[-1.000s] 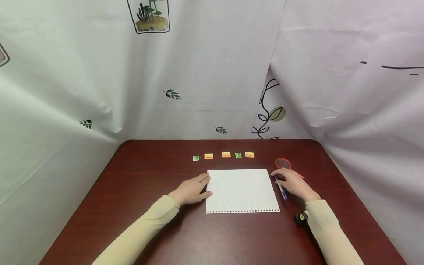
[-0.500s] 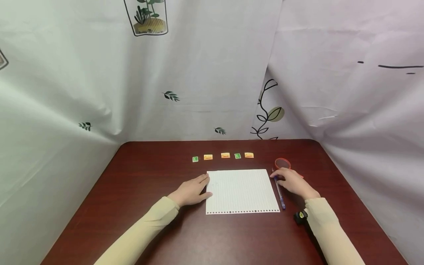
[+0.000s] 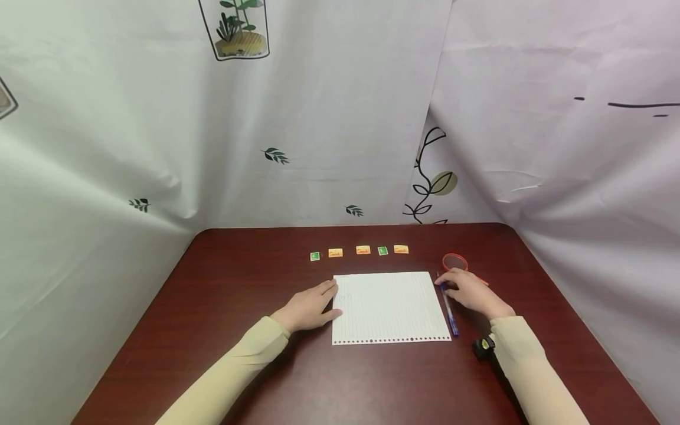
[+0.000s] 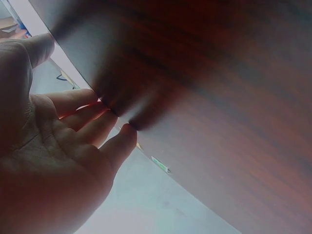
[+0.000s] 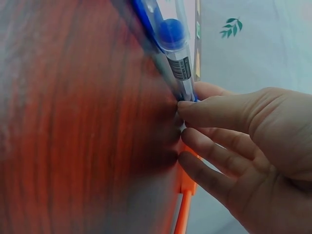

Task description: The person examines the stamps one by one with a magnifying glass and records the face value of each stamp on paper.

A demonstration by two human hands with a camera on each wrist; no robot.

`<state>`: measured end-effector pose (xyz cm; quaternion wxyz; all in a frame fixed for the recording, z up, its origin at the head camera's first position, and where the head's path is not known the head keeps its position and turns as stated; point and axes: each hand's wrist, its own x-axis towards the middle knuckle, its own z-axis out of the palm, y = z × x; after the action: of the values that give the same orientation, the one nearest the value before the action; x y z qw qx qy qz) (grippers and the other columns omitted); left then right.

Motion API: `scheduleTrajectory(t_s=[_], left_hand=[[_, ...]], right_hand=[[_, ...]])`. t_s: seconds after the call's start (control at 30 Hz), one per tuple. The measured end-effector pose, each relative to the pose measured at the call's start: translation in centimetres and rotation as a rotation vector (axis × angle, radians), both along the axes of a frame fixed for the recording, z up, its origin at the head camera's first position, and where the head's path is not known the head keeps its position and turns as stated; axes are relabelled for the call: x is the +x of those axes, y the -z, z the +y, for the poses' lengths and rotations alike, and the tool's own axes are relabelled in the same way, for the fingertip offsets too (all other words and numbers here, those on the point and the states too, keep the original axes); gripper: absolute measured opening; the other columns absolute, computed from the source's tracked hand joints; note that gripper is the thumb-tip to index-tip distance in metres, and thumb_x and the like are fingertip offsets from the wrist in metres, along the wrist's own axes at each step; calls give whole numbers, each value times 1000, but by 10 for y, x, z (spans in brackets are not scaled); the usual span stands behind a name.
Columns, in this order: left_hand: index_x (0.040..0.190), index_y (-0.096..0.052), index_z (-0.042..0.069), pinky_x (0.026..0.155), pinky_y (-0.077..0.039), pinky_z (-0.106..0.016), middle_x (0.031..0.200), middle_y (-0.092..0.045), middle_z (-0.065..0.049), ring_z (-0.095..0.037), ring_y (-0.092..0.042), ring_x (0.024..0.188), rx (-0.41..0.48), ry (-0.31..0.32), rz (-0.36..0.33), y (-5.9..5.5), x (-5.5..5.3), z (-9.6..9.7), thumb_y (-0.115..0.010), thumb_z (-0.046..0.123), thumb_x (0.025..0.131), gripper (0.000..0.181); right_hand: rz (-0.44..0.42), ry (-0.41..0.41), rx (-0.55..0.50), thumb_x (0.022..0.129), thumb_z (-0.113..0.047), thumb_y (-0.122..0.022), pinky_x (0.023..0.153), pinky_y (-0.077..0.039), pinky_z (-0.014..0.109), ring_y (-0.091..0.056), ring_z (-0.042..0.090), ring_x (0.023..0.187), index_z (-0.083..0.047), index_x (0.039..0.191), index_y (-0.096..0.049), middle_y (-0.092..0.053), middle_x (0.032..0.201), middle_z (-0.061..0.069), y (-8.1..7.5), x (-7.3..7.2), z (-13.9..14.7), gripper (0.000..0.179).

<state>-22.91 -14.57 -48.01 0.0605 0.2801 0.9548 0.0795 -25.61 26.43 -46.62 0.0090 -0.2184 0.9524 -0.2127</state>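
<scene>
A lined sheet of paper (image 3: 393, 307) with a row of holes along its near edge lies on the table. On its left edge rests my left hand (image 3: 308, 307), the fingers extended and the thumb spread apart. Small faint marks show on the paper near that hand. Beside the right edge of the sheet, my right hand (image 3: 470, 292) pinches a clear pen with blue parts (image 5: 180, 66) between thumb and forefinger. The pen points toward the near side of the table. In the right wrist view, the other fingers touch down by the tabletop.
Behind the paper, several small stickers or stamps, green (image 3: 315, 256) and orange-yellow (image 3: 363, 249), stand in a row. A red-rimmed magnifying glass (image 3: 455, 254) lies just beyond my right hand. White printed cloth (image 3: 340, 118) hangs around the dark red table (image 3: 340, 378).
The pen in my right hand has swung from a slant to lie alongside the paper's right edge, its near end lower. My left hand stays on the sheet.
</scene>
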Motion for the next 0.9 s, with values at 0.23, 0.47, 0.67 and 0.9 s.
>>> scheduleTrajectory(t_s=[0.23, 0.47, 0.67, 0.9], left_hand=[[153, -41, 1, 97, -51, -45, 163, -25, -19, -31, -43, 142, 32, -20, -15, 0, 1, 0, -57, 46, 101, 70], [156, -36, 3, 111, -39, -46, 162, -28, -19, -31, -28, 150, -37, -34, 40, -1, 0, 1, -51, 47, 104, 69], [153, -42, 3, 118, -28, -44, 158, -38, -17, -31, -35, 147, -247, -9, 272, 3, -5, -1, -43, 47, 107, 64], [151, -45, 2, 117, -29, -44, 156, -42, -15, -29, -39, 145, -223, -58, 293, 1, -22, -10, -39, 46, 108, 62]], right_hand=[[-7, -10, -10, 90, 5, -68, 91, -51, 56, -63, 38, 110, -3, 115, -72, -63, 121, 22, 0, 1, 1, 26], [35, 1, -63, 93, 6, -63, 87, -54, 51, -67, 33, 102, 0, 118, -70, -67, 117, 17, -2, 2, 5, 27], [103, 45, -105, 93, 5, -65, 82, -54, 48, -67, 29, 95, 0, 114, -72, -70, 110, 14, -7, 4, 10, 23], [137, 164, -87, 93, 0, -67, 76, -50, 48, -61, 30, 86, 3, 113, -71, -68, 103, 18, -14, 6, 28, 21]])
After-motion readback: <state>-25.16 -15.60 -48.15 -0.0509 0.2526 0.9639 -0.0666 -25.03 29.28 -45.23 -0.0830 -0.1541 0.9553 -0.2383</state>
